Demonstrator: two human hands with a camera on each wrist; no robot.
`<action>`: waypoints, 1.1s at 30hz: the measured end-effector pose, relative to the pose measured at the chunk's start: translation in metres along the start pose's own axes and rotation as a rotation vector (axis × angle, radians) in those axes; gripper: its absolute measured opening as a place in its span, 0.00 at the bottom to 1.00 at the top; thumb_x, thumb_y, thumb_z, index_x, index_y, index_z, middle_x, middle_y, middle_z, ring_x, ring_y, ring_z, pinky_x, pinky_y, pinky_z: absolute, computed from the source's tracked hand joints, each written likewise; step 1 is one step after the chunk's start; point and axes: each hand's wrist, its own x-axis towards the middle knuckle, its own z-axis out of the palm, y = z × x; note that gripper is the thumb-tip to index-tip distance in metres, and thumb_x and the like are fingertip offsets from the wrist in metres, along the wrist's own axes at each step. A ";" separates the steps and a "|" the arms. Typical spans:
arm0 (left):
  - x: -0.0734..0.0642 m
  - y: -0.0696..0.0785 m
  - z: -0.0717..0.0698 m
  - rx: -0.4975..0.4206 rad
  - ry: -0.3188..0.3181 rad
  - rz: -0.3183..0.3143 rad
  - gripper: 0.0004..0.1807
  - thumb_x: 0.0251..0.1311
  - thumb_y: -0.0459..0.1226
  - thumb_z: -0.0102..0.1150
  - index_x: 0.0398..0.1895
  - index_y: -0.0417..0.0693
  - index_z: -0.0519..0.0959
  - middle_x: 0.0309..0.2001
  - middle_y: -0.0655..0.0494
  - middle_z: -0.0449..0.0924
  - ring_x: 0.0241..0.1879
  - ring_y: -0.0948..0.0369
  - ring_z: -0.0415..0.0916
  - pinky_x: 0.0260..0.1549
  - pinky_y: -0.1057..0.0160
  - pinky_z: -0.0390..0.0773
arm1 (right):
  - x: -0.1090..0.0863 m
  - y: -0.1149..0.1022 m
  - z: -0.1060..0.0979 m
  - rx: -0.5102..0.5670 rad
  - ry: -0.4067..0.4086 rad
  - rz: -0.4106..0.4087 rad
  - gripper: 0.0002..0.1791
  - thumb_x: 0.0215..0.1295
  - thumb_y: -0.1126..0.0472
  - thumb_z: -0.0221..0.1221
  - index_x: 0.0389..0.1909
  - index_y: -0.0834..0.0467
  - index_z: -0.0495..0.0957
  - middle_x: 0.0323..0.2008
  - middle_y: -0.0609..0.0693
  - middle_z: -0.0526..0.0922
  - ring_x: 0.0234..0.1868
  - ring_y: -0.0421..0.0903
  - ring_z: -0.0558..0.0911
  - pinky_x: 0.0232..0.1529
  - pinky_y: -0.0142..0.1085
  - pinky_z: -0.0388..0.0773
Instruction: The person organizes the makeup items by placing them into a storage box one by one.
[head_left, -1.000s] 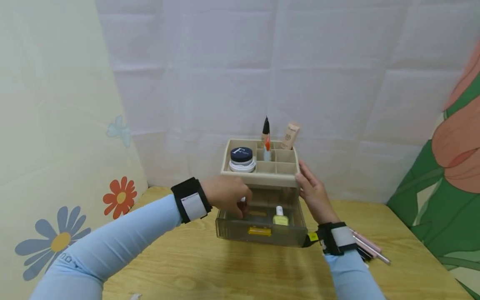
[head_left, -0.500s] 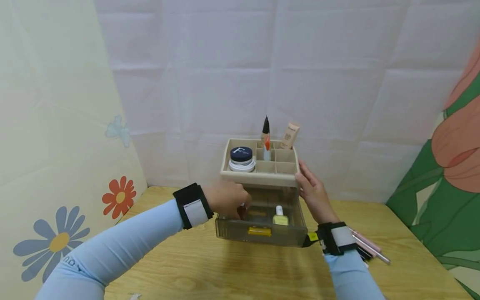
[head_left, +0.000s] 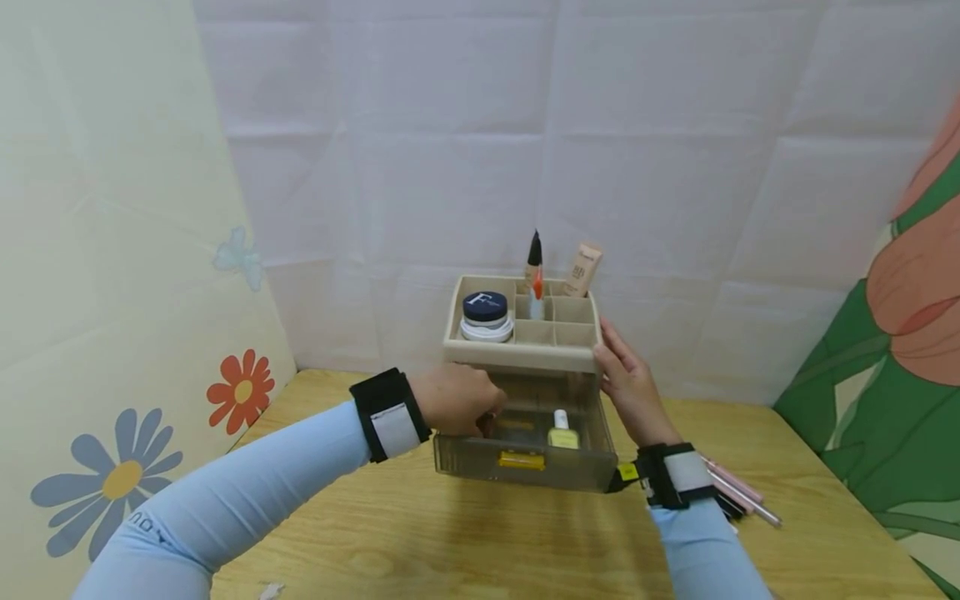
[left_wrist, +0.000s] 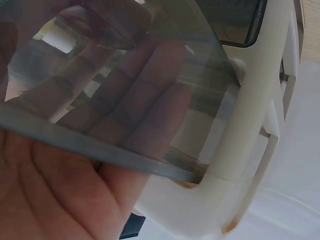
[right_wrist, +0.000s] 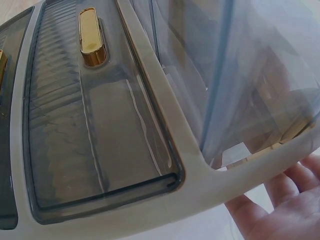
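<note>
Organizer [head_left: 525, 359]: near back edge of table [head_left: 360, 533], drawer [head_left: 480, 461] out. Your left hand [head_left: 459, 398]: inside drawer's left edge, grip hidden, cannot tell. Your right hand [head_left: 633, 393]: fingers extended, touching organizer's right edge.

A creased whitish sheet [head_left: 420, 167] is hanging at twelve o'clock, a cream, flower-printed backdrop [head_left: 97, 208] is standing at nine, a coral-and-green floral print [head_left: 847, 367] is rising at three, and a wood-grain worktop [head_left: 360, 533] is spreading toward six under soft light.
</note>
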 end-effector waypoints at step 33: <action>-0.048 0.051 0.012 0.381 0.780 0.199 0.07 0.61 0.43 0.63 0.36 0.50 0.81 0.33 0.59 0.79 0.29 0.65 0.76 0.28 0.68 0.75 | 0.001 0.000 0.000 -0.027 0.009 0.013 0.34 0.75 0.44 0.46 0.77 0.44 0.47 0.76 0.47 0.46 0.73 0.53 0.52 0.65 0.57 0.55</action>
